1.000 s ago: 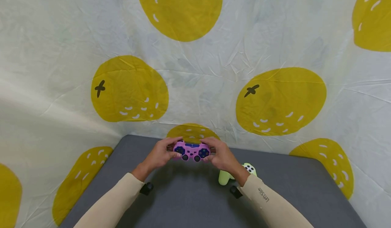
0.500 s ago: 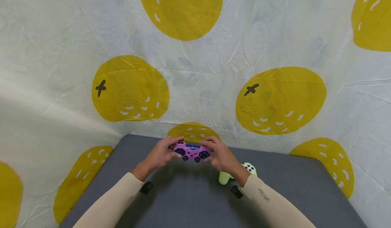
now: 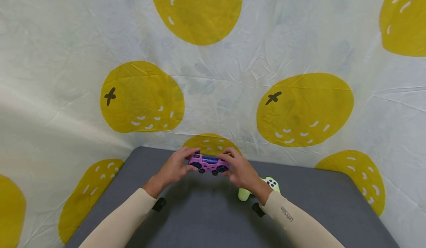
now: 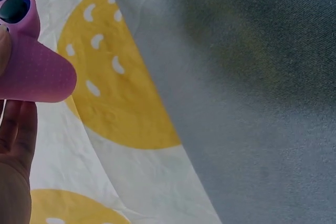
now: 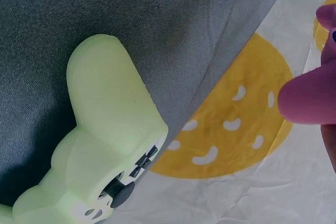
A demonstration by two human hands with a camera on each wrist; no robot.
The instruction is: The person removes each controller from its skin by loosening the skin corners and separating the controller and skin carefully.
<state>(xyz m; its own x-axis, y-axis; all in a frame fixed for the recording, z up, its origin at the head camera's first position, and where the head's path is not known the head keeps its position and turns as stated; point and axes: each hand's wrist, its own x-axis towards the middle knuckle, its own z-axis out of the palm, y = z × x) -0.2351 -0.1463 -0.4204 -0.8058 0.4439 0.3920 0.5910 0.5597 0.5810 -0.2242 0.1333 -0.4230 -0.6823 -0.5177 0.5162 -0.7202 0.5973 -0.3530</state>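
A game controller in a pink cover with dark blue parts [image 3: 209, 160] is held up over the far part of the table. My left hand [image 3: 177, 165] grips its left end, thumb near the front and fingers behind. At the other end my right hand [image 3: 240, 167] grips it, with the index finger along the top edge. The left wrist view shows one pink handle of the controller [image 4: 42, 72] with fingers under it. A pale green controller [image 3: 244, 193] lies on the table, partly behind my right wrist; its handle [image 5: 107, 82] looms large in the right wrist view.
The dark grey table [image 3: 206, 218] ends at a back edge against a white cloth [image 3: 219, 104] printed with yellow fruit. The cloth also hangs along both sides. Black wrist cameras [image 3: 159, 204] sit under both sleeves.
The pink controller has tilted, so its face with the buttons looks foreshortened and its top edge shows more. Both hands stay about where they were; the green controller has not moved.
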